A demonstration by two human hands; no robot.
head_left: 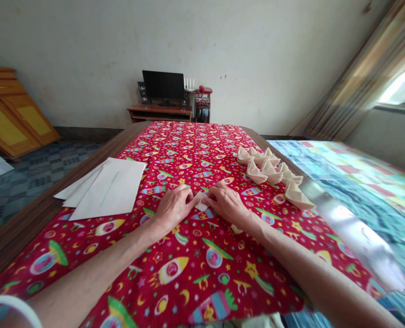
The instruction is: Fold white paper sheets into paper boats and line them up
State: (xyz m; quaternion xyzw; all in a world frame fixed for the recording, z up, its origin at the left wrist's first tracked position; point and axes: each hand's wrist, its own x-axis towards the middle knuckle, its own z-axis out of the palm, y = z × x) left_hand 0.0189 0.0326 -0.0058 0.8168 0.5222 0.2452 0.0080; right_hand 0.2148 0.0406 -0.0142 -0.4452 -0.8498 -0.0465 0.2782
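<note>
A small folded piece of white paper [201,202] lies at the middle of the red patterned cloth [188,237], pinched between both hands. My left hand [176,203] grips its left side with curled fingers. On its right side, my right hand [227,200] holds it between thumb and fingers. Flat white sheets [110,189] lie overlapping on the left of the cloth. Several folded cream paper shapes [256,172] stand grouped on the right.
The cloth covers a brown wooden table [17,239]. Beyond its far end are a monitor [163,85] and speakers on a low stand. A wooden cabinet [17,111] is at the left, and a bed-like surface with a bright patchwork cover [352,182] at the right.
</note>
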